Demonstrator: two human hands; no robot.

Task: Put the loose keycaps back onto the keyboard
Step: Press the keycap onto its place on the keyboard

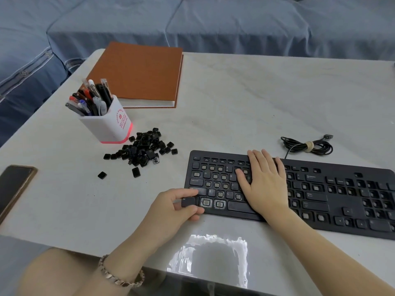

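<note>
Matte table (235, 99); left hand (171, 208) pinches square keycap (188, 202) (black), right hand (267, 182) flat on keyboard (318, 198)

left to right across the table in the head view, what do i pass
phone → pen cup → loose keycap pile → left hand pinching a keycap → right hand flat on the keyboard → coiled cable

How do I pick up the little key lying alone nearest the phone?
Pinch the lone keycap by two opposite side edges, coming straight down from above: it is small and low on the table, with bare space all around it.
</note>
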